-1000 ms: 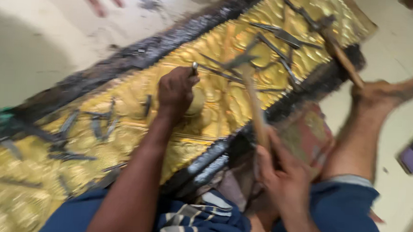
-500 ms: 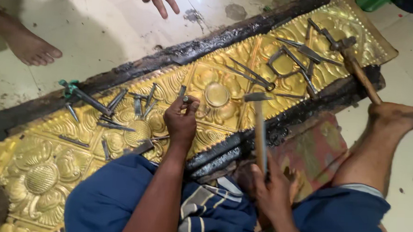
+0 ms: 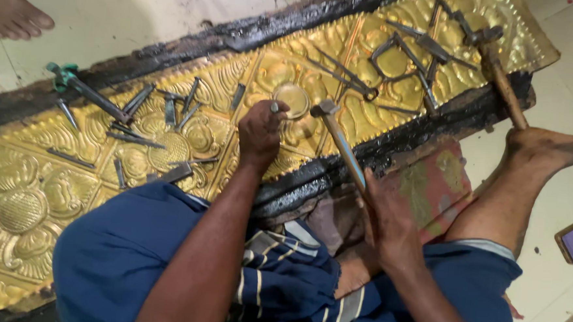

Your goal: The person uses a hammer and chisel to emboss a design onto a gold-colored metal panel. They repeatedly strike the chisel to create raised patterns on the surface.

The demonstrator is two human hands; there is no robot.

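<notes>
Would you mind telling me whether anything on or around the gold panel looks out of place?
Nothing looks damaged or spilled. Loose punches lie scattered across the embossed gold sheet, and a second hammer rests untouched at its far end.

Bare gold sheet [image 3: 22, 212] at the far left, with room to pass. Loose punches [image 3: 138, 117] scattered left of the left hand [image 3: 260, 130], blocking that way. Tongs [image 3: 396, 56] and a spare hammer [image 3: 497, 71] crowding the right end. Hammer head [image 3: 324, 108] close beside the punch [image 3: 274, 107], only a small gap between. Open floor [image 3: 150, 10] beyond the black edge.
</notes>
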